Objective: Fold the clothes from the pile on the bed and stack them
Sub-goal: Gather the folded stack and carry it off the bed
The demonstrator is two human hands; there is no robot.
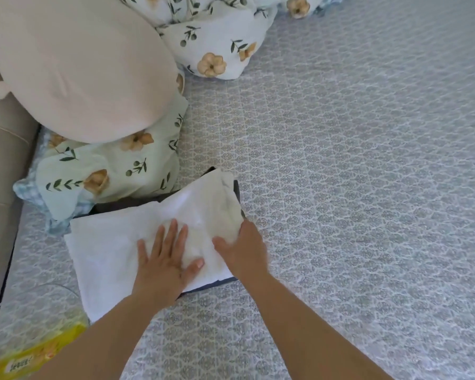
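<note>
Folded white garment [115, 250] lies on the bed [354, 187] near its left edge, on top of a dark folded piece [203, 286] that shows only as a thin strip at the near edge and along the far/right side. Left hand [162, 259] is flat on the white fabric, fingers spread and straight, thumb out to the right, palm pressing down. Right hand [242, 248] sits at the stack's right edge, thumb lying on top of the white cloth; its fingers reach over the edge and are hidden, so it looks like a grip on the edge, prob. a pinch, but that side is blurred. The two hands are close together, not touching. Both forearms bare, coming in from the bottom of the view. Just beyond the stack, toward the left edge of the bed, a floral pillow [107, 174] w/ a big pale pink plush cushion [77, 69] resting on it. A bunched floral duvet [217, 37] lies at the far side of the bed. Yellow packet [36, 357] at the near left corner, partly cut off. Beige padded headboard [3, 160] runs along the left edge.
</note>
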